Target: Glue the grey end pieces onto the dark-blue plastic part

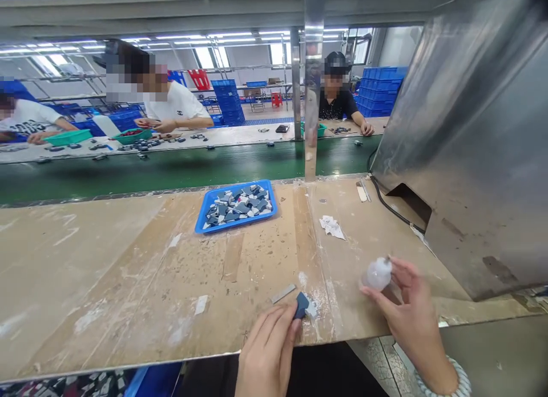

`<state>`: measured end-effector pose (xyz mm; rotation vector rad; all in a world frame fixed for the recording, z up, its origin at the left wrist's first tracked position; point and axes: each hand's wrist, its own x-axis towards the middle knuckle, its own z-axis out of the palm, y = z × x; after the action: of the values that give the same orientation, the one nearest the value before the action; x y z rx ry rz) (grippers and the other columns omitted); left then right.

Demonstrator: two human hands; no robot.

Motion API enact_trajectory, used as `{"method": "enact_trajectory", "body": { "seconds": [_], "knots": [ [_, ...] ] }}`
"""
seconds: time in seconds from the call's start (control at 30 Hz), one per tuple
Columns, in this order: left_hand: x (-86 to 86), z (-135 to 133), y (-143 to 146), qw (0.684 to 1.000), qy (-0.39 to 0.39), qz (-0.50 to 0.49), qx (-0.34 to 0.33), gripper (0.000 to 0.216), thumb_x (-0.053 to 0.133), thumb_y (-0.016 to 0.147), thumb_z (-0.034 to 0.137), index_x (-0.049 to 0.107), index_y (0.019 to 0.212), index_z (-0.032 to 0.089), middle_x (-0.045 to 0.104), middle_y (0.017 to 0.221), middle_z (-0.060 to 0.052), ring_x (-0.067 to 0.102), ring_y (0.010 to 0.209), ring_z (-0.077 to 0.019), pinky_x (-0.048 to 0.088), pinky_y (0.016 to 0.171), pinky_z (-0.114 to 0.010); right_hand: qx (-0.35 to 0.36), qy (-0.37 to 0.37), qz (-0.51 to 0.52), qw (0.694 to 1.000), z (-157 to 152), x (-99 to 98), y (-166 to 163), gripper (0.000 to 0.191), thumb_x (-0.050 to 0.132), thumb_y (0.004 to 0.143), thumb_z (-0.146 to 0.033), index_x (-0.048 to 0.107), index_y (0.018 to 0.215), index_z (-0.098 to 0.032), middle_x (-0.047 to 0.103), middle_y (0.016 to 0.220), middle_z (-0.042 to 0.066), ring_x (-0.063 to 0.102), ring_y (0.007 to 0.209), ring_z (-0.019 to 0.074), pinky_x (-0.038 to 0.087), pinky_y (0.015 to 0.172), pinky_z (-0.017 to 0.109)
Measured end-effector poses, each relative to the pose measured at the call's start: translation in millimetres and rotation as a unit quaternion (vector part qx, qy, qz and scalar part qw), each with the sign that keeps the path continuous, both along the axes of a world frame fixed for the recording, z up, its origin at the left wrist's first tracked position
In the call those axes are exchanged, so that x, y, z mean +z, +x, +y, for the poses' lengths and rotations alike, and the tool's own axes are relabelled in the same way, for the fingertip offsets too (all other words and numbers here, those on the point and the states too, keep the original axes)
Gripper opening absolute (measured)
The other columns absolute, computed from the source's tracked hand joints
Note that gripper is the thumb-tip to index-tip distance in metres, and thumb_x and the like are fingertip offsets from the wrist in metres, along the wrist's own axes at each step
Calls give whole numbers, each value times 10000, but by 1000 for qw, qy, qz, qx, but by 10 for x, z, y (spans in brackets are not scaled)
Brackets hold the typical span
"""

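Note:
My left hand (pixel 268 351) rests at the near edge of the wooden bench (pixel 128 283), its fingertips pinching a small dark blue part (pixel 302 304) that lies on a patch of white residue. My right hand (pixel 409 311) is raised a little to the right, fingers curled around a small translucent white bottle (pixel 377 273) with its nozzle pointing up and away. A thin grey strip (pixel 283 293) lies on the bench just left of the blue part. A blue tray (pixel 235 206) with several dark blue and grey parts sits farther back at the bench's middle.
A crumpled white scrap (pixel 332 226) lies behind my right hand. A large metal housing (pixel 475 140) with a black cable (pixel 391 209) fills the right side. Beyond the bench runs a green conveyor belt (pixel 171 169), where other people sit working with green trays.

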<state>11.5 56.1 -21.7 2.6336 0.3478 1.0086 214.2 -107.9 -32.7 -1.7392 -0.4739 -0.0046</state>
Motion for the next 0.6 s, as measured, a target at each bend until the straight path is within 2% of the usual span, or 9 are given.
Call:
{"method": "enact_trajectory", "body": {
  "seconds": [0.17, 0.3, 0.33, 0.37, 0.4, 0.43, 0.47, 0.53, 0.6],
  "knots": [
    [196, -103, -17, 999, -13, -20, 37, 205, 464, 1035, 126, 609, 1180, 143, 689, 998, -76, 634, 960, -181, 541, 841, -281, 27, -92, -80, 992, -47, -51, 79, 766, 725, 823, -597, 412, 1414, -223, 580, 1300, 164, 593, 1173, 354, 482, 947, 518],
    [348, -220, -59, 996, -8, -80, 40, 233, 403, 1066, 182, 630, 1087, 131, 701, 906, -81, 641, 898, -172, 540, 829, -292, -122, -63, -237, 962, -154, -44, -247, 526, 682, 855, -617, 649, 1148, -182, 627, 1154, 162, 572, 1133, 373, 419, 993, 523],
    [382, -250, -72, 995, 1, -91, 32, 264, 388, 1073, 215, 639, 1059, 134, 708, 872, -77, 654, 877, -170, 550, 829, -292, -106, -20, -228, 968, -154, -39, -390, 440, 689, 868, -583, 680, 1077, -196, 649, 1091, 141, 608, 1059, 333, 450, 956, 469],
    [413, -280, -86, 995, 12, -97, 19, 291, 381, 1076, 242, 650, 1031, 140, 718, 848, -71, 672, 863, -170, 564, 833, -291, -24, 9, -154, 988, -138, -33, -545, 405, 652, 907, -570, 686, 1104, -219, 670, 1059, 115, 641, 984, 280, 495, 890, 394],
    [444, -310, -100, 995, 22, -96, 1, 305, 384, 1076, 260, 660, 1009, 148, 732, 845, -69, 692, 863, -172, 578, 843, -292, 124, 64, -56, 989, -108, -23, -699, 480, 568, 930, -644, 684, 1136, -227, 685, 965, 97, 666, 833, 241, 538, 763, 344],
    [473, -340, -113, 995, 29, -93, -18, 303, 398, 1073, 265, 668, 993, 155, 748, 862, -69, 712, 875, -176, 591, 855, -291, 281, 122, 55, 950, -70, -9, -844, 586, 507, 903, -743, 700, 1090, -223, 683, 854, 84, 656, 684, 222, 559, 660, 338],
    [499, -371, -125, 995, 31, -87, -35, 294, 414, 1067, 266, 676, 985, 160, 763, 893, -72, 726, 899, -182, 600, 869, -291, 379, 137, 183, 897, -30, 7, -971, 645, 456, 890, -796, 716, 1039, -226, 673, 795, 74, 645, 620, 213, 574, 648, 360],
    [544, -432, -145, 996, 18, -77, -48, 289, 432, 1060, 271, 689, 981, 165, 778, 949, -77, 736, 950, -191, 608, 895, -292, 429, 180, 310, 829, 22, 44, -1157, 627, 577, 791, -829, 723, 969, -246, 666, 765, 72, 663, 614, 238, 586, 612, 389],
    [576, -489, -160, 996, -5, -75, -40, 314, 419, 1063, 285, 695, 977, 162, 780, 950, -80, 736, 963, -194, 610, 906, -296, 412, 186, 369, 812, 12, 84, -1255, 617, 807, 610, -758, 710, 987, -279, 688, 834, 85, 703, 740, 300, 602, 664, 441]
  ]
}}
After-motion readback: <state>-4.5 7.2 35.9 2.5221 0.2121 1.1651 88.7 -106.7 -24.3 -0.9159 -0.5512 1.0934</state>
